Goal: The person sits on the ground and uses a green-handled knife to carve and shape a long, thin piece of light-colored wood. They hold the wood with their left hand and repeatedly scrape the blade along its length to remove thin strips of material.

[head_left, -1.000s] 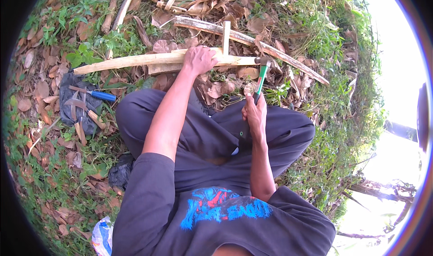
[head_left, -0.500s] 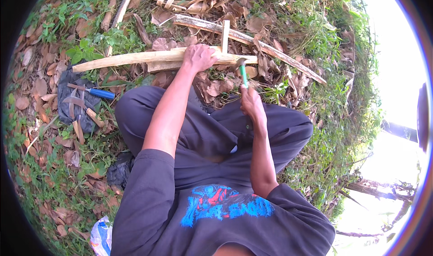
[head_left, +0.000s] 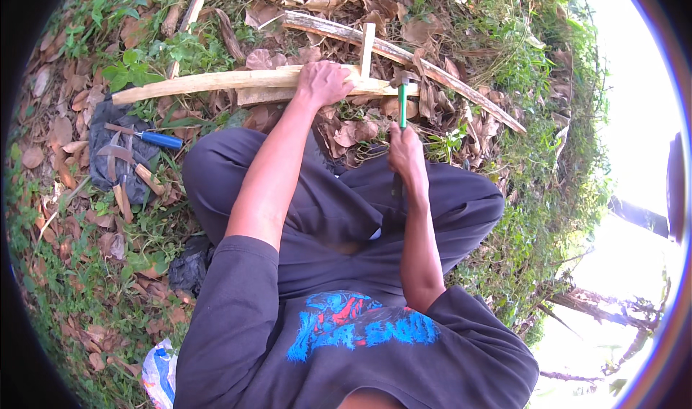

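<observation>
Stretching toward 12 o'clock in the head view, the left arm ends in a left hand laid knuckles-up and curled over a pale wood strip, which runs from 10 o'clock to 1 o'clock. At 2 o'clock the right hand, elbow bent, is wrapped around the green handle of a hammer pointing to 12. Its head sits over the strip's right end; whether they touch, I cannot tell. Just right of the left hand, a short stick points up toward 12. Between 9 and 10 o'clock, a blue-handled tool and a curved knife lie on black plastic.

Compared with half a second ago, the hammer head has shifted toward 3 o'clock along the strip, and the handle stands straighter; the left hand keeps its place.
</observation>
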The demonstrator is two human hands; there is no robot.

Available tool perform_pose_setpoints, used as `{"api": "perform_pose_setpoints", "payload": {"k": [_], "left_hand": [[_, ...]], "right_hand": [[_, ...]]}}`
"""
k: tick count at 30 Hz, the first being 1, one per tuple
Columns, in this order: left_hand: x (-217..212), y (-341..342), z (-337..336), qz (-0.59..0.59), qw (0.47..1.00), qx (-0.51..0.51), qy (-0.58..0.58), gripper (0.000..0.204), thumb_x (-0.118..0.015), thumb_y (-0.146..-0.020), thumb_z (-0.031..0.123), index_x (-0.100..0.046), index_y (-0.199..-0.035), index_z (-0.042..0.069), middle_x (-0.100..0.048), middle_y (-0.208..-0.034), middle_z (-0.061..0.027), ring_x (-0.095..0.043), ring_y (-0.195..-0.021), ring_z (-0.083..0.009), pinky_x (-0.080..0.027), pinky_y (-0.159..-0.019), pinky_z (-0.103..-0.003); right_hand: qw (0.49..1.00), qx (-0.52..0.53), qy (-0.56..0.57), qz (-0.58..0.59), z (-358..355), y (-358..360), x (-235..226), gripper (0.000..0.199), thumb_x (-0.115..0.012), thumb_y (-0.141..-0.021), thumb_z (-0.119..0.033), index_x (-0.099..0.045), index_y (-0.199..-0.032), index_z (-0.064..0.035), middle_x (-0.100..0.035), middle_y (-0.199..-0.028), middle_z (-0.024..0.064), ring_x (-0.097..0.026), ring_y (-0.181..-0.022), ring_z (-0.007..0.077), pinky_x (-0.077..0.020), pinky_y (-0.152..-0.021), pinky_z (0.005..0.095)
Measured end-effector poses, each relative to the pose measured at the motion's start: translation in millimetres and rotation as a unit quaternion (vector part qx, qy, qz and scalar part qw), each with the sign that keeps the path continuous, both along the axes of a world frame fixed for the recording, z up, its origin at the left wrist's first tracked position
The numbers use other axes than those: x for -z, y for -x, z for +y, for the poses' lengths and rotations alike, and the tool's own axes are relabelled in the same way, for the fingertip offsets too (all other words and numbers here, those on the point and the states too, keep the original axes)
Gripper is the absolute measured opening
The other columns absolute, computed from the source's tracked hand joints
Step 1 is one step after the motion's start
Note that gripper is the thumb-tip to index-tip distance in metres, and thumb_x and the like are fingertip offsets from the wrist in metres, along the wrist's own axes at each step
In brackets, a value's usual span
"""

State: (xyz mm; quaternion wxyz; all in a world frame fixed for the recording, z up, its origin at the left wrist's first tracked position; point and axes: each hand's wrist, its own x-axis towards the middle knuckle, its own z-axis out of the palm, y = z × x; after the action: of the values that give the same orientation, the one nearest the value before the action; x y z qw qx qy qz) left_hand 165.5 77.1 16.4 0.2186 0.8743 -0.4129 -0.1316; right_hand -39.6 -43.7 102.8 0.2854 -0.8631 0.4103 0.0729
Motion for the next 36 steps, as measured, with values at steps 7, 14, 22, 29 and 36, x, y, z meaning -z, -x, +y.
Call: {"api": "perform_pose_setpoints", "payload": {"k": [7, 14, 22, 29, 36], "left_hand": [[17, 0, 3, -0.04, 0.997, -0.018, 0.061, 0.031, -0.054, -0.088, 0.04, -0.072, -0.094, 0.015, -0.072, -0.094, -0.0106, -0.071, -0.09, -0.0289, -0.057, -0.08, -0.045], [-5, 4, -1, -0.003, 1.0, 0.003, 0.017, 0.033, -0.057, -0.088, 0.041, -0.073, -0.104, 0.016, -0.073, -0.103, -0.0098, -0.069, -0.097, -0.0294, -0.056, -0.085, -0.045], [9, 4, 2, -0.027, 0.999, 0.002, 0.023, 0.036, -0.056, -0.089, 0.041, -0.072, -0.107, 0.013, -0.072, -0.107, -0.0098, -0.068, -0.1, -0.0287, -0.055, -0.088, -0.044], [-4, -5, -3, -0.043, 0.999, -0.003, 0.015, 0.034, -0.055, -0.09, 0.04, -0.073, -0.105, 0.015, -0.072, -0.105, -0.0105, -0.068, -0.101, -0.0279, -0.056, -0.086, -0.044], [-5, 3, 3, 0.01, 1.0, 0.004, -0.01, 0.036, -0.056, -0.089, 0.041, -0.072, -0.11, 0.017, -0.072, -0.108, -0.0096, -0.068, -0.1, -0.0294, -0.055, -0.089, -0.044]], "right_hand": [[0.983, 0.073, -0.028, -0.168, -2, -9, -50, 0.038, -0.044, -0.106, -0.038, -0.046, -0.086, -0.0062, -0.044, -0.057, -0.0018, -0.044, -0.04, 0.008, -0.0366, -0.034, 0.0264], [1.0, 0.01, -0.028, 0.006, -10, 12, 14, 0.04, -0.045, -0.105, -0.042, -0.049, -0.087, -0.0061, -0.047, -0.059, -0.0001, -0.045, -0.043, 0.0092, -0.0385, -0.036, 0.0285], [0.958, 0.164, -0.127, -0.197, -7, -9, -78, 0.04, -0.042, -0.106, -0.038, -0.047, -0.083, -0.0057, -0.044, -0.054, -0.0002, -0.045, -0.04, 0.0103, -0.0368, -0.034, 0.029], [0.985, 0.071, -0.152, 0.031, 4, 23, -9, 0.049, -0.046, -0.103, -0.04, -0.055, -0.079, 0.0024, -0.057, -0.059, 0.009, -0.054, -0.043, 0.0184, -0.0443, -0.042, 0.0347], [0.954, 0.161, -0.175, -0.184, -7, -5, -76, 0.04, -0.043, -0.106, -0.038, -0.044, -0.081, -0.0071, -0.044, -0.057, -0.0016, -0.041, -0.04, 0.008, -0.033, -0.034, 0.0252]]}}
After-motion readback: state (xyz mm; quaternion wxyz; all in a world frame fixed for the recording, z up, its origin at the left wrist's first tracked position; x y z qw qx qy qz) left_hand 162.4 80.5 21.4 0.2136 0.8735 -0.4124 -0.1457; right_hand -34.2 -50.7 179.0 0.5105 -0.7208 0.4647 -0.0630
